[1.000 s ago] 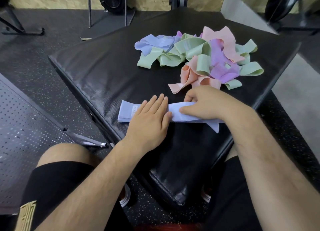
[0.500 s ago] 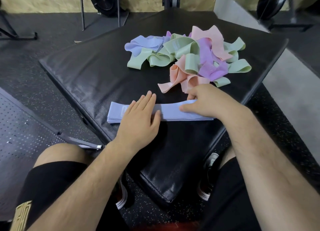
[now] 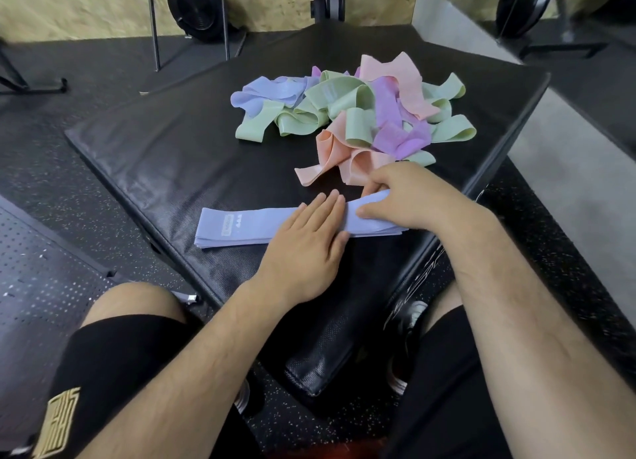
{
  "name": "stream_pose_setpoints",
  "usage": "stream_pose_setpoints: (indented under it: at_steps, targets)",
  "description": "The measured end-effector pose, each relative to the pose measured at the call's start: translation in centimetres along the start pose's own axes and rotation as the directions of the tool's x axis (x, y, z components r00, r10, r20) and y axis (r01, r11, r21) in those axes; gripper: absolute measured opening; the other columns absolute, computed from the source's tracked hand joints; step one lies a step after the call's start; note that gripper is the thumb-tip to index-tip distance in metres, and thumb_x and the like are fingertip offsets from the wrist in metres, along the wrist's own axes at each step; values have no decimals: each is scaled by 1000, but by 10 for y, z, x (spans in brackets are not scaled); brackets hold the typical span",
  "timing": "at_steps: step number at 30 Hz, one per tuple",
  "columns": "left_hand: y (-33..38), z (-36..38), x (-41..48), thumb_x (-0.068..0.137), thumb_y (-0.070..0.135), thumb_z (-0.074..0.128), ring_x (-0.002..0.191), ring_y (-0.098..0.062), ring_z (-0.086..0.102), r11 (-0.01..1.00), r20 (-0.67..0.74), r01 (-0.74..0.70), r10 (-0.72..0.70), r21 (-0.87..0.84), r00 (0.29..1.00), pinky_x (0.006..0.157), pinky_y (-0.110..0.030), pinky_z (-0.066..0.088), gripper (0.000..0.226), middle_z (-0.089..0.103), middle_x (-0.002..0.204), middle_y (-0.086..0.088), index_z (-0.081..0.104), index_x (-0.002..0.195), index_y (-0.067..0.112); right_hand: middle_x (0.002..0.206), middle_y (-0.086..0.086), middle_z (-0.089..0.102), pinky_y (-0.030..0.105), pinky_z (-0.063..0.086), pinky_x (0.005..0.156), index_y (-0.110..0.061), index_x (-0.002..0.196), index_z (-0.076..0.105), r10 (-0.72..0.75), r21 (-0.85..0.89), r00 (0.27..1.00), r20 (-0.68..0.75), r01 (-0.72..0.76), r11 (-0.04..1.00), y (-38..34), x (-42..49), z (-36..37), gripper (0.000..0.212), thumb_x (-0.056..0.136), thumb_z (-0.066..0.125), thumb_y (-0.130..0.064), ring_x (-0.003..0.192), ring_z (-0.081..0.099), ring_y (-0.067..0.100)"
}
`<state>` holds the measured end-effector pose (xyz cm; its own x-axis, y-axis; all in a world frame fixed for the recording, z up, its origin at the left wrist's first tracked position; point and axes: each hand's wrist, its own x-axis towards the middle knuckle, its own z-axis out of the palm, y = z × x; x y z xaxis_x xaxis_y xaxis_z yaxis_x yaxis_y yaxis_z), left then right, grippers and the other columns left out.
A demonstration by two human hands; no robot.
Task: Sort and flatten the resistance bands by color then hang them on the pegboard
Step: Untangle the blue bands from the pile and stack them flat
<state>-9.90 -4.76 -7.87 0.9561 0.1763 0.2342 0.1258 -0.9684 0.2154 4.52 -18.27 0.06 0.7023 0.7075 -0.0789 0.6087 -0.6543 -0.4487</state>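
Lavender-blue flat band (image 3: 247, 229) — green, peach, purple tangled pile (image 3: 344, 111) — black mat (image 3: 165, 155).

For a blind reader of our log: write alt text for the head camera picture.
A person's left hand presses flat on a flattened blue band on a black mat, while the right hand pinches its right end. Behind them lies a tangled pile of bands in green, pink, purple and blue.

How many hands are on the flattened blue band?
2. The left hand presses flat on the middle of the blue band; the right hand pinches its right end. Neither is hidden.
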Motion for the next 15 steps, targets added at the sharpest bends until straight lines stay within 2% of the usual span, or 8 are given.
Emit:
stream_pose_setpoints:
  at_steps: [4,7,11,15]
  targets:
    - [2,-1,-1,101,51,13,153,-13,18,1000,-2,20,-20,-1,1000,123,-26,0,68,22,166,5,25,159,19,87,-10,60,26,40,62,-30,96,65,-13,106,999,-41,17,994,21,-6,-4,19,82,77,-25,70,53,4]
    - [3,-2,-1,102,49,20,153,-13,19,998,-5,22,-22,-57,1000,123,-28,4,60,25,165,6,29,158,28,80,-12,56,23,37,60,-27,88,68,-49,107,996,-78,57,993,29,-10,-1,12,83,77,-21,62,49,3]
    - [4,-2,-2,104,33,42,153,-17,21,993,-37,17,-22,-120,999,124,-33,11,47,28,164,2,42,152,34,92,-9,48,19,35,64,-30,81,70,-85,70,992,-94,92,993,37,-12,7,9,86,77,-28,70,50,4]
    - [24,-3,3,101,20,49,153,-13,15,972,-75,-59,43,-227,996,123,-27,2,44,28,163,6,51,145,25,97,-9,48,27,40,75,-26,85,74,-122,39,981,-149,129,991,42,-13,13,6,88,75,-31,84,47,9]
